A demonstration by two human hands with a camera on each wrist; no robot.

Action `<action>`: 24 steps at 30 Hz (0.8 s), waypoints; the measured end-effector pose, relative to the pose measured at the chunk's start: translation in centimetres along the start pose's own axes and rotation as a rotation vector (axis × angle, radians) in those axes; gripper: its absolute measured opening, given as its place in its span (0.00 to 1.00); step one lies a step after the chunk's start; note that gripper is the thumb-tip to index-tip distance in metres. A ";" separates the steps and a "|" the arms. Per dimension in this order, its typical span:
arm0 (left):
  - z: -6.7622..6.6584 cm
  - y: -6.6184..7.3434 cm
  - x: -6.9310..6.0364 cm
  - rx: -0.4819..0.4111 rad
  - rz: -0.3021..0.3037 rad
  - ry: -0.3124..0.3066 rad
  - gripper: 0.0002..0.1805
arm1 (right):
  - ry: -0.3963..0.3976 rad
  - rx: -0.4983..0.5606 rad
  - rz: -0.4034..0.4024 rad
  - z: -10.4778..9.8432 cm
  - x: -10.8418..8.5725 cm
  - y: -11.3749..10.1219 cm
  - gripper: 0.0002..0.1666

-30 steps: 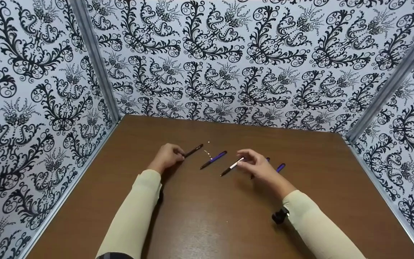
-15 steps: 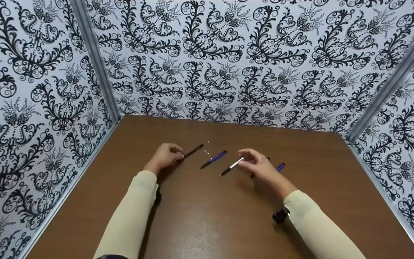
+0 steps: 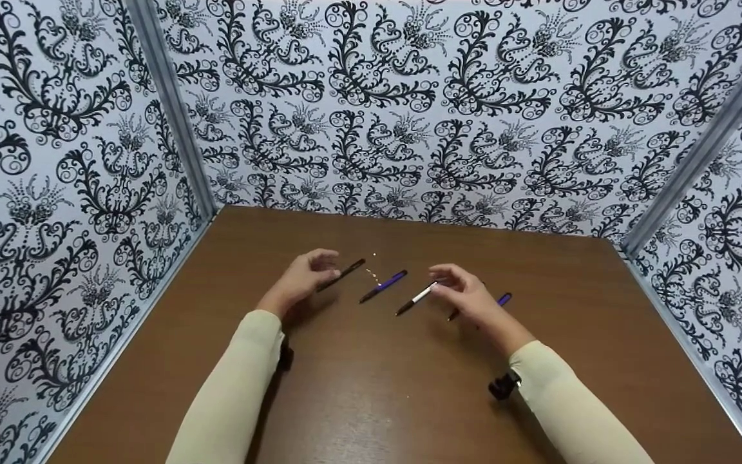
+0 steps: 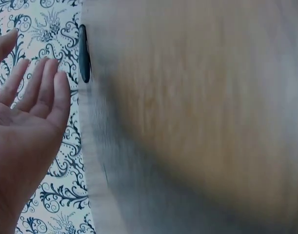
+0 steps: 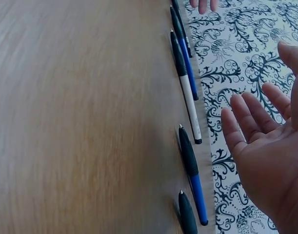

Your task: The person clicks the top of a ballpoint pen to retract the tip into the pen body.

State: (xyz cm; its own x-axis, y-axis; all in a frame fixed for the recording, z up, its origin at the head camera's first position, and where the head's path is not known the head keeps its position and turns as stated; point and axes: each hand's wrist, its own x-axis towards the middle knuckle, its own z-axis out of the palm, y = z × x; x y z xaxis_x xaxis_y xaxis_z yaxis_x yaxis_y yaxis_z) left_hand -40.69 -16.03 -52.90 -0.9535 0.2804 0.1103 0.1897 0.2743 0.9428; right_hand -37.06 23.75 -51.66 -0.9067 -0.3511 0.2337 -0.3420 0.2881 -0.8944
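In the head view, a black pen (image 3: 349, 268) lies slanted on the brown table, partly covered by the fingers of my left hand (image 3: 300, 278). That hand hovers with its fingers loosely spread; in the left wrist view it stands apart from the pen (image 4: 84, 54). To the right come a blue pen (image 3: 385, 285) and a white pen (image 3: 422, 294). My right hand (image 3: 469, 298) hangs over the row with relaxed fingers and holds nothing. Behind it are two more blue pens, one (image 3: 504, 299) partly hidden and the other mostly hidden. The right wrist view shows the row of pens (image 5: 188, 92).
The table (image 3: 371, 386) is enclosed by patterned black-and-white walls (image 3: 397, 116) at the back and both sides. Small bright specks (image 3: 373, 275) show between the black pen and the first blue one. A dark wrist device (image 3: 504, 385) sits under the right sleeve.
My left hand has let go of the black pen's near end; its fingers have opened and risen slightly. My right hand has shifted only a little. The pens look practically unmoved.
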 end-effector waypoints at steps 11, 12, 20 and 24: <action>1.8 1.1 0.1 -0.087 0.029 -0.078 0.26 | 0.074 0.126 0.003 -0.8 0.5 -0.2 0.23; 1.9 1.2 0.1 -0.086 0.029 -0.080 0.26 | 0.073 0.128 0.007 -0.9 0.5 -0.2 0.23; 2.7 1.7 0.1 -0.125 0.053 -0.107 0.23 | 0.064 0.123 0.044 -1.5 0.5 -0.2 0.25; 3.1 2.0 0.1 -0.101 0.056 -0.113 0.23 | 0.074 0.131 0.036 -1.7 0.6 -0.1 0.24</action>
State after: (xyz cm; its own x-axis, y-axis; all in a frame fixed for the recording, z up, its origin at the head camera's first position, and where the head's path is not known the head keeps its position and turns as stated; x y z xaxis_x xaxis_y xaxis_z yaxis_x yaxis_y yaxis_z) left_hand -39.64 -12.65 -51.95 -0.9084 0.3964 0.1328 0.2119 0.1628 0.9636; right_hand -37.99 25.02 -50.74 -0.9352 -0.2745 0.2239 -0.2784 0.1790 -0.9436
